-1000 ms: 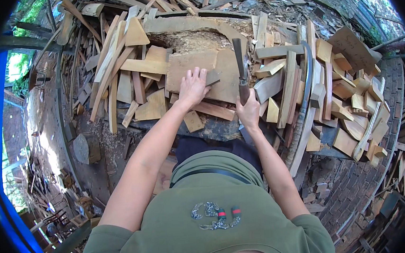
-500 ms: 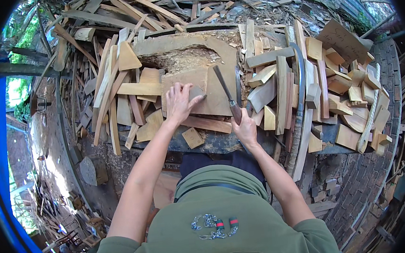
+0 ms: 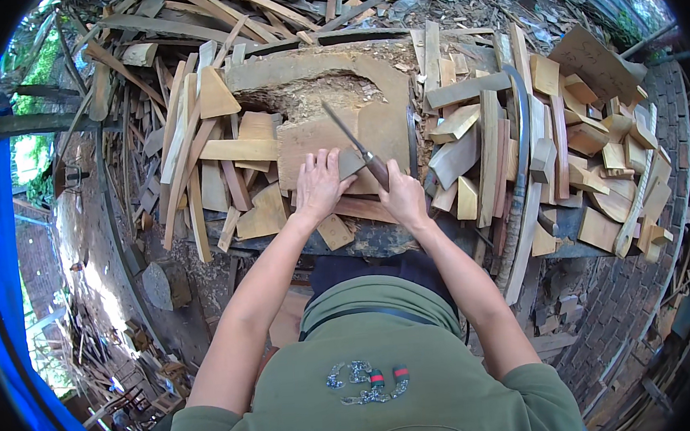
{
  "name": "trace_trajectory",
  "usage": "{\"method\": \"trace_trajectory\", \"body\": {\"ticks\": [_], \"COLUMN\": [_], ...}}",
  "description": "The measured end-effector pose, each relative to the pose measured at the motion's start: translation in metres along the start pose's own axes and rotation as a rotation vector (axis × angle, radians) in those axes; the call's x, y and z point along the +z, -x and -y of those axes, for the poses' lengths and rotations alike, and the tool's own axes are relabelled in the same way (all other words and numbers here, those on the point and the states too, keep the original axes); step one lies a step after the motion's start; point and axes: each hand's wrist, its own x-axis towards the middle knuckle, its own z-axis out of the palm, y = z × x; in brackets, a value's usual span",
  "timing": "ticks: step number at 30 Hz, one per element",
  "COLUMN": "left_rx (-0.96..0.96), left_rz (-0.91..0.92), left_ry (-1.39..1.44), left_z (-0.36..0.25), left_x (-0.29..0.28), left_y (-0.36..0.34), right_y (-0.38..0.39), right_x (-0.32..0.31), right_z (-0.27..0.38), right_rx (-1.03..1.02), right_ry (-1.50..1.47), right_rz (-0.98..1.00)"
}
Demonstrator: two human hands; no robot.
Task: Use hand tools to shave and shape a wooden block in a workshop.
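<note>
At the middle of the bench, my left hand (image 3: 323, 186) steadies a small grey piece of wood (image 3: 350, 163) on a flat brown board (image 3: 299, 140). Its fingers lie over the left part of the piece and the thumb is at the near edge. My right hand (image 3: 402, 194) is closed round the brown handle of a chisel (image 3: 346, 126). The long dark blade slants up and left across the board, above the grey piece. Whether the blade touches anything is hard to tell. A small wood block with holes (image 3: 335, 231) lies just below my left wrist.
Stacked offcuts (image 3: 264, 214) crowd the left side of the bench. More wood blocks (image 3: 590, 135) are heaped at the right, past a long curved bar (image 3: 522, 120). A worn hollow slab (image 3: 301, 71) lies behind the board, with loose strips (image 3: 240, 13) beyond.
My right hand has moved slightly left and nearer my left hand. The chisel has swung to a stronger leftward slant. My left hand has shifted a little right and nearer me.
</note>
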Motion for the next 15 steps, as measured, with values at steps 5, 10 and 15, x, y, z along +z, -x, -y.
{"method": "trace_trajectory", "body": {"ticks": [5, 10, 15], "left_rx": [-0.01, 0.009, 0.006], "left_rz": [0.048, 0.02, 0.012], "left_ry": [0.001, -0.025, 0.02], "left_z": [0.004, 0.001, 0.004], "left_x": [-0.002, -0.003, -0.003], "left_y": [0.0, 0.0, -0.005], "right_y": [-0.012, 0.002, -0.001], "right_x": [-0.007, 0.004, -0.002], "right_z": [0.003, -0.009, -0.018], "right_rx": [-0.024, 0.086, 0.12], "right_ry": [-0.089, 0.13, 0.041], "right_rz": [-0.052, 0.17, 0.006]}}
